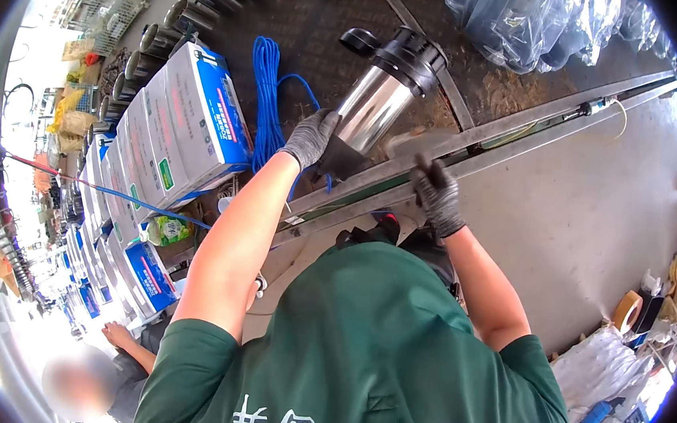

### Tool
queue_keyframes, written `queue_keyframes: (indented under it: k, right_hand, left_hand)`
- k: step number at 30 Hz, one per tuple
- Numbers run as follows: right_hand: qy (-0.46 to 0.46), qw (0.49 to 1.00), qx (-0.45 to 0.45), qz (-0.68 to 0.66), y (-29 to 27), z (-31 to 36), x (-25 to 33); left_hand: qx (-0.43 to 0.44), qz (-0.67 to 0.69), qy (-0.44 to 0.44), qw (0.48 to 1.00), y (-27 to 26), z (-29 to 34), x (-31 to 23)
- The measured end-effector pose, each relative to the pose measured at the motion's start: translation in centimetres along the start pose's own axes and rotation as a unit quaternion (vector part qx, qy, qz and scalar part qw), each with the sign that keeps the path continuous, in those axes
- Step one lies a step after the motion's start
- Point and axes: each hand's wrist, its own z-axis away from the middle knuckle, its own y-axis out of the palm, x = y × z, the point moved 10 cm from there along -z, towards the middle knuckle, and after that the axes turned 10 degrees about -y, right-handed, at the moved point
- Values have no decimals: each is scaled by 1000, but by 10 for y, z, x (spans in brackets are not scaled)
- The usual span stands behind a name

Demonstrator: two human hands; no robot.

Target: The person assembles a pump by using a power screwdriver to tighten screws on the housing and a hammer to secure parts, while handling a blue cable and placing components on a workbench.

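Observation:
A shiny steel vacuum jug (378,102) with a black collar, a black base and a black lid swung out to one side leans over the dark workbench. My left hand (310,138), in a grey knitted glove, is closed around its lower side near the base. My right hand (438,196), gloved the same way, hovers over the bench's front rail, apart from the jug. Its fingers are loosely bent and somewhat apart, with nothing visible in them. A coil of blue cord or hose (264,100) lies just left of the jug.
Grey-and-blue cartons (170,128) stand in rows at the left. Behind them are several steel cylinders (190,17). Plastic-wrapped dark parts (524,22) sit at the far right of the bench. A metal rail (557,110) edges it. Another person's hand (116,334) shows at lower left.

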Motion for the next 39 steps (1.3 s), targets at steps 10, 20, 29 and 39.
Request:
queue_keyframes:
  k: [10,20,29,39]
  right_hand:
    - [-89,993,70,25,15,-6,5]
    - [-206,945,122,222,22,-8,-8]
    - [-98,995,0,-22,17,-13,2]
    - [-28,996,-68,-45,13,-2,-4]
  left_hand:
    - [73,-72,-47,994,-6,2,-53]
    - [145,-181,-70,970,16,-32,-101]
    - [161,-173,-65,970,16,-36,-95]
    - [159,-166,-57,972,10,-38,-93]
